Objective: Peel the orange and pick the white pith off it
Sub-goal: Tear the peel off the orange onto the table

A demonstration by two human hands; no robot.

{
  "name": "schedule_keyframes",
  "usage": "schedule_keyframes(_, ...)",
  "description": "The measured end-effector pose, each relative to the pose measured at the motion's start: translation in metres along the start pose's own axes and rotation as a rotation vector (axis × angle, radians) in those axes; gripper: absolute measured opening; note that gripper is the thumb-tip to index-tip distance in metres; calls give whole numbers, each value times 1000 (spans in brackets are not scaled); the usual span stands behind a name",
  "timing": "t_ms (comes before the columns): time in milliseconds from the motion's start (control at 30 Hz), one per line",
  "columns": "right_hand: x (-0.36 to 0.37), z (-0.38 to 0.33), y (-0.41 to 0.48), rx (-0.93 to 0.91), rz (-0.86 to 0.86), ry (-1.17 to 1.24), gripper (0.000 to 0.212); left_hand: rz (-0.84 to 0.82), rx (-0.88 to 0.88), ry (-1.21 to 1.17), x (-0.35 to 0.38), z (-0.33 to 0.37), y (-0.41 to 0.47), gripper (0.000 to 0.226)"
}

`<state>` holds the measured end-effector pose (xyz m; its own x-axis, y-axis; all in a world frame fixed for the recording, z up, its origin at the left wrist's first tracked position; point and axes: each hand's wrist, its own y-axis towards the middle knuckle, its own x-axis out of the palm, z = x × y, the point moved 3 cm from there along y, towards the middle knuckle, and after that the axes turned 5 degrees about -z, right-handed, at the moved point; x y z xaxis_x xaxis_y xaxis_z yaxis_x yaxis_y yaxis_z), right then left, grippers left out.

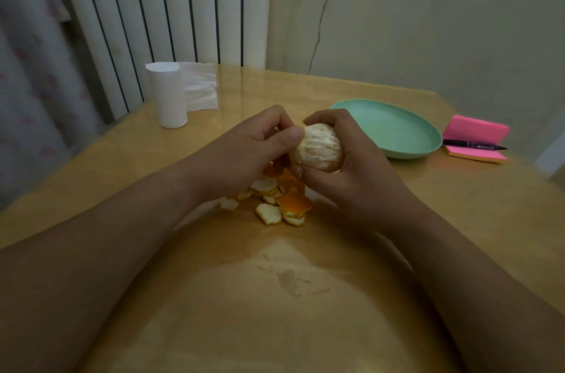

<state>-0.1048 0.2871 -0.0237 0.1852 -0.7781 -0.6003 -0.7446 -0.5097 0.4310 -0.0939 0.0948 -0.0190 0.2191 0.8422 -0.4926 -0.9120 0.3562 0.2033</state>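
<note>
Pith removal from a peeled orange.
Peel scraps (275,198) lie nearest; just beyond, the right hand (351,177) cups the orange (318,146) while the left hand (244,149) pinches its left side. Too hard a pinch would likely tear a segment and spill juice.

One orange (318,148), one plate (397,128), one pen (474,145), one tissue roll (168,97).

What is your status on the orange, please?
Right hand grips orange, rind off. Left hand pinches at its side. Peel scraps on table below; nothing in the way.
</note>
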Motion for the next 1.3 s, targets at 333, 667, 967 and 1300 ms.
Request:
schedule_keyframes(333, 4, -1, 0, -57, 6, -25, 56, 54, 4, 68, -1, 0, 2, 14)
schedule_keyframes(667, 6, 5, 0, 139, 56, 276, 55, 253, 53, 48, 2, 2, 0, 21)
schedule_keyframes(967, 8, 17, 5, 405, -58, 727, 61, 17, 89, 246, 0, -3, 0, 17)
schedule_keyframes(1300, 12, 19, 6, 422, -154, 700, 60, -38, 119, 526, -2, 0, -1, 23)
